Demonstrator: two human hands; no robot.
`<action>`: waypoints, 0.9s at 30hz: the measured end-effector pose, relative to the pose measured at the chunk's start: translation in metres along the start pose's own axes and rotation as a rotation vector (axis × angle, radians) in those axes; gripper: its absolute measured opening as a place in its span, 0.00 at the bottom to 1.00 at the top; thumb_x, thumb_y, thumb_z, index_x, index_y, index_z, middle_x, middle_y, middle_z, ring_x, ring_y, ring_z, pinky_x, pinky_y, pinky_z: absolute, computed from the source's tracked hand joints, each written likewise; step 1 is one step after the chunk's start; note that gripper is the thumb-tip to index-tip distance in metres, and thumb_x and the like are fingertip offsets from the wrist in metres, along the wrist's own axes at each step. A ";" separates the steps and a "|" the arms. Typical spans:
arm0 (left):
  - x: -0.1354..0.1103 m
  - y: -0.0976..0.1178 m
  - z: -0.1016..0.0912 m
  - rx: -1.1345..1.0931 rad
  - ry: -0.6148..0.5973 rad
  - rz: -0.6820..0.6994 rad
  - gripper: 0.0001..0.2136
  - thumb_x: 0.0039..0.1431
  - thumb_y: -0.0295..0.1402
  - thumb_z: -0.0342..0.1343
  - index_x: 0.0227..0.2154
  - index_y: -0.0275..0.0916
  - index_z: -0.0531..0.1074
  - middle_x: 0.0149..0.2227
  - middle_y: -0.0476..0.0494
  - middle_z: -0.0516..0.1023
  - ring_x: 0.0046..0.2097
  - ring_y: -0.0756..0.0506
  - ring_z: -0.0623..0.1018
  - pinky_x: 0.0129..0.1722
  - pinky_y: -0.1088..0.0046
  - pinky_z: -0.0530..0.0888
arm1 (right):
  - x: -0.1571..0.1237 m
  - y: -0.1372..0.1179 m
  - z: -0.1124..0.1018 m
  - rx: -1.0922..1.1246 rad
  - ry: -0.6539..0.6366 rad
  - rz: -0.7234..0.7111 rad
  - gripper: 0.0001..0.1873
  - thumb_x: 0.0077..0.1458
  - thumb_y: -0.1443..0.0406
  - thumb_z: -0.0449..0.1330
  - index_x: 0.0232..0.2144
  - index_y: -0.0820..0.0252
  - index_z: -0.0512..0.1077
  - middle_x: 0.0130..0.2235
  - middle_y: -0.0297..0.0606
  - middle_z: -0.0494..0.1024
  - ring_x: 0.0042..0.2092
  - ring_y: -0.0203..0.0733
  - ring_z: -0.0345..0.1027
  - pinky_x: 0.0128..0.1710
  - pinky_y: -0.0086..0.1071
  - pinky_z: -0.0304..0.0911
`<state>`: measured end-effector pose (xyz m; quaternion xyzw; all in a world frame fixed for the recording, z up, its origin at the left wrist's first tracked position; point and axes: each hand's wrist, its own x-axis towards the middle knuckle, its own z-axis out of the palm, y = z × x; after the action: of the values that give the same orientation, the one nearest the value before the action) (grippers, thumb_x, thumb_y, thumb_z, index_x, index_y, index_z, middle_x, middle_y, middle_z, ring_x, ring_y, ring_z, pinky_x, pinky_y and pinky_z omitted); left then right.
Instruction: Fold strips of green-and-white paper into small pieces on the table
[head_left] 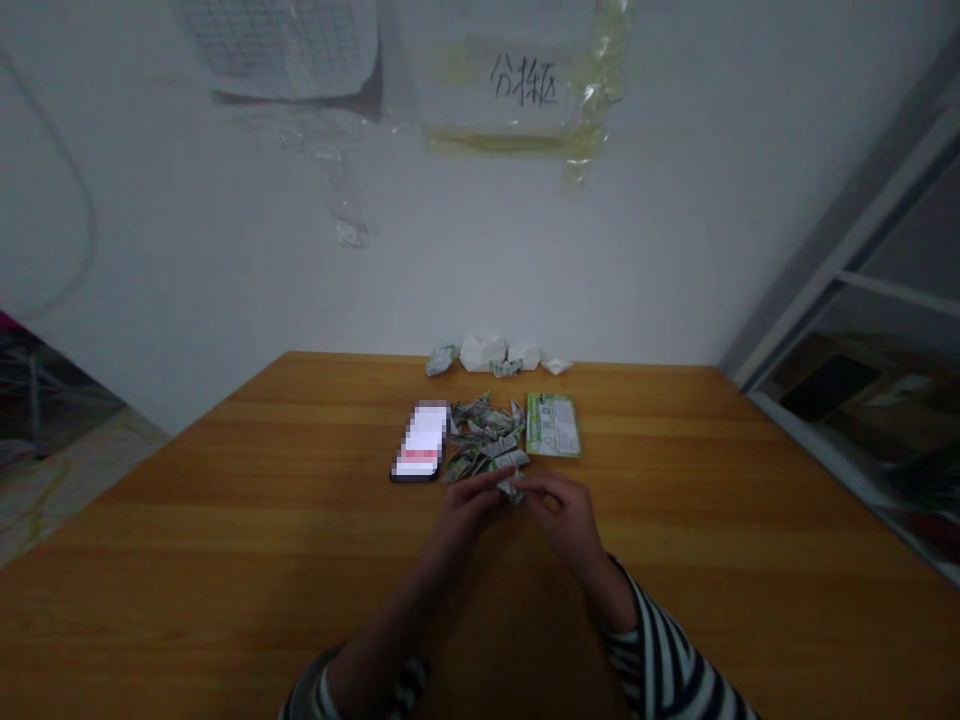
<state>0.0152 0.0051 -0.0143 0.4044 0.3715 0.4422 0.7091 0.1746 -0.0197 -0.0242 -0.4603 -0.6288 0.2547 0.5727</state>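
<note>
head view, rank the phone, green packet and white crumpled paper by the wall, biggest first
1. The phone and the green printed packet look about alike, so unranked.
2. The white crumpled paper looks smallest, though it lies farther from the camera.

You're wearing a long-sleeved top with bold horizontal stripes, dark navy or black alternating with white, and the bands bend round each forearm as they run toward the cuffs. Your right sleeve shows the most, its dark bands looking wider than the white ones, and it ends in a striped cuff. Your left sleeve shows only at the near edge of the view. Your left hand and right hand are bare.
</note>
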 end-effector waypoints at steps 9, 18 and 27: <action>0.005 -0.005 -0.004 0.140 0.232 0.176 0.19 0.39 0.37 0.70 0.35 0.35 0.75 0.23 0.46 0.81 0.25 0.47 0.79 0.27 0.75 0.75 | -0.002 -0.003 0.011 0.300 -0.035 0.283 0.09 0.50 0.63 0.64 0.35 0.58 0.74 0.31 0.35 0.79 0.32 0.39 0.73 0.33 0.30 0.67; -0.003 -0.003 0.010 0.242 0.116 0.282 0.18 0.46 0.31 0.64 0.42 0.37 0.74 0.39 0.41 0.82 0.40 0.43 0.81 0.38 0.71 0.77 | -0.005 0.004 0.015 0.354 -0.023 0.442 0.18 0.50 0.59 0.64 0.42 0.61 0.77 0.26 0.35 0.79 0.23 0.37 0.70 0.22 0.28 0.66; 0.000 -0.012 0.004 0.353 0.097 0.274 0.17 0.41 0.25 0.65 0.39 0.36 0.77 0.38 0.41 0.83 0.40 0.41 0.82 0.41 0.66 0.78 | -0.006 0.001 0.015 0.217 -0.081 0.377 0.13 0.51 0.57 0.62 0.32 0.62 0.77 0.17 0.29 0.71 0.15 0.30 0.59 0.13 0.22 0.54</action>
<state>0.0222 0.0006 -0.0232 0.5471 0.4185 0.4815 0.5419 0.1598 -0.0210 -0.0311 -0.4945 -0.5232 0.4417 0.5353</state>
